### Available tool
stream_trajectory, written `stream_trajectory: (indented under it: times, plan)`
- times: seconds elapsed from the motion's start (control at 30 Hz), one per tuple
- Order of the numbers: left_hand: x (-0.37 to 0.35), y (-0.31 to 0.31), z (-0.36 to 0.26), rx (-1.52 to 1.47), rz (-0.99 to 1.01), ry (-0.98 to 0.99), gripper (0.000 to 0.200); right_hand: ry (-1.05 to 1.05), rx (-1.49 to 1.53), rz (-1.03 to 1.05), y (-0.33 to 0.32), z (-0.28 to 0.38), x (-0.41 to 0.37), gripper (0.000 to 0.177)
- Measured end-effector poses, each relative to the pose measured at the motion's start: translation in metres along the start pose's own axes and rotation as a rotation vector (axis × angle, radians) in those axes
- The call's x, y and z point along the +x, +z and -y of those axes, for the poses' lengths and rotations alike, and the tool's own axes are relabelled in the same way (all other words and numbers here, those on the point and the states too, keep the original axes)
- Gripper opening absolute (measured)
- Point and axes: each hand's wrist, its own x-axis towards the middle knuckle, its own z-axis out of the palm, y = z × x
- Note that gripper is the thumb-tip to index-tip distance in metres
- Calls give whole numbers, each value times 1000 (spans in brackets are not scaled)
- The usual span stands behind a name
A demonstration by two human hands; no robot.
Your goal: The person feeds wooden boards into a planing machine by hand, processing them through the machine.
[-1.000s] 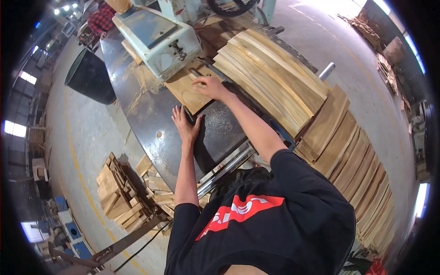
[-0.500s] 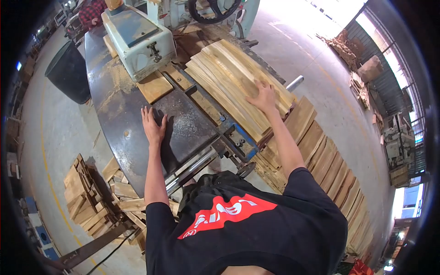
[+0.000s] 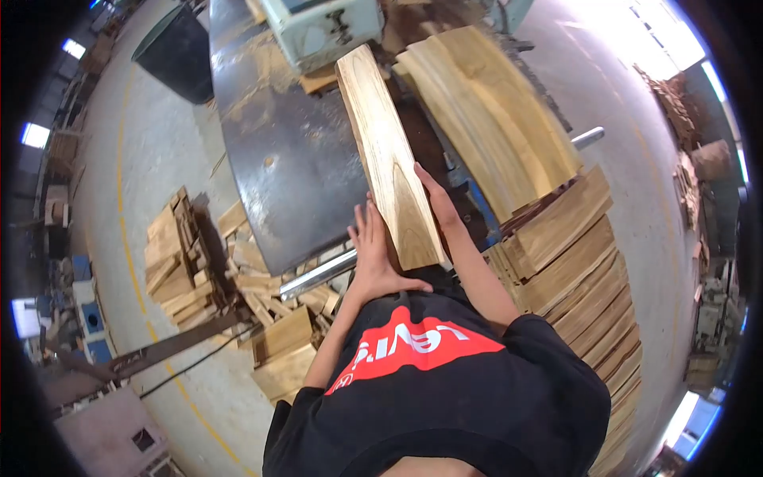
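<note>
A long, pale wooden board (image 3: 385, 143) with a dark grain figure at its near end lies lengthwise in front of me, over the dark metal machine table. Against its left edge rests my left hand (image 3: 375, 258), fingers stretched and spread, the thumb pointing across below the near end. My right hand (image 3: 439, 205) grips the opposite edge, and some of its fingers are hidden by the board. Right of the board lies a stack of planks (image 3: 493, 111) on the machine's side.
The metal table (image 3: 274, 151) carries a pale green machine housing (image 3: 322, 36) at its far end. Stacked boards (image 3: 588, 294) stand on my right, and offcuts (image 3: 179, 262) are piled at left. A dark bin (image 3: 179, 56) stands beyond the table's left side. A metal bar (image 3: 318, 274) runs near my waist.
My right hand has left the plank stack and now grips a single board in front of me. My left hand has come back from the table to the board's left edge.
</note>
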Motion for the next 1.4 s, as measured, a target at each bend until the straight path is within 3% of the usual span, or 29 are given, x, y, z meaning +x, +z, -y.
stream_trajectory:
  times: [0.07, 0.17, 0.27, 0.3, 0.4, 0.43, 0.57, 0.8, 1.1, 1.3, 1.4]
  plan:
    - [-10, 9, 15, 33, -38, -132, 168, 62, -151, -133, -19, -11, 15, 62]
    - [-14, 14, 33, 248, -76, -117, 157, 142, -275, -305, -38, -17, 26, 49]
    - [-8, 27, 41, 257, -92, -92, 152, -162, -1407, -533, -42, -18, 33, 38]
    - [-4, 27, 46, 286, -43, -71, 147, -417, -1347, -600, -20, -21, 21, 31]
    - [20, 45, 54, 283, -80, -19, 143, -936, -1726, -410, -9, -20, 13, 31]
    - [30, 54, 56, 232, -145, 24, 139, -815, -1740, -262, -9, -18, 10, 33]
    - [73, 69, 69, 264, -249, 60, 118, -782, -1800, -137, -41, -21, 24, 36]
    - [114, 41, 97, 291, -234, 100, 121, -855, -1796, -211, -41, -18, 78, 36]
    - [175, -18, 142, 290, -40, 128, 127, -1021, -1755, -311, -31, -5, 164, 21]
    - [206, -30, 160, 452, -20, 102, 121, -996, -1718, -244, -29, 9, 202, 26]
    - [217, -40, 159, 487, 1, 75, 129, -971, -1639, -164, -37, 28, 206, 31]
